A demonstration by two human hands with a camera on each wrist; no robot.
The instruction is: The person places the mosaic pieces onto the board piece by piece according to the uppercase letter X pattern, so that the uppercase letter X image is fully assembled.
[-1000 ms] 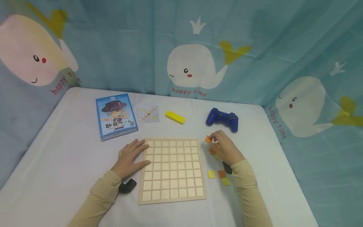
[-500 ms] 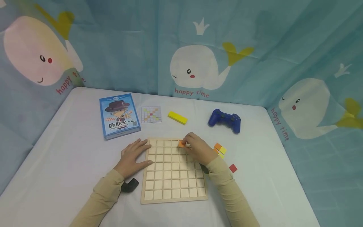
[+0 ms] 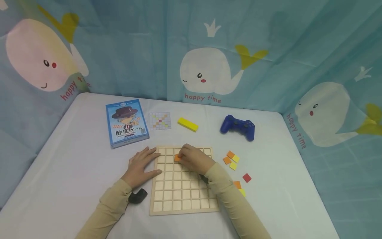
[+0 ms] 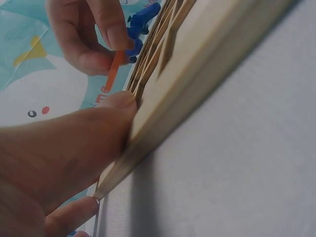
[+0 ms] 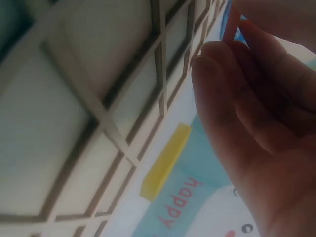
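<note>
A pale wooden grid board (image 3: 177,194) lies on the white table, its square cells bare where they show. My right hand (image 3: 194,159) pinches an orange square tile (image 3: 177,158) between thumb and fingers, over the upper middle of the board. The left wrist view shows that orange tile (image 4: 114,70) on edge, its lower end close above the board's ridges. My left hand (image 3: 141,167) rests along the board's left edge, fingers spread, with fingertips and thumb (image 4: 116,106) touching the frame. Part of the board is hidden under my right hand and sleeve.
Right of the board lie orange and yellow tiles (image 3: 233,165) and a red tile (image 3: 246,178); my right sleeve partly covers others. Behind the board are a blue game box (image 3: 128,122), a colored grid card (image 3: 160,121), a yellow block (image 3: 188,124) and a blue game controller (image 3: 237,127).
My right hand has carried the orange tile left from the loose tiles to over the upper middle of the board. The left hand stays at the board's left edge.
</note>
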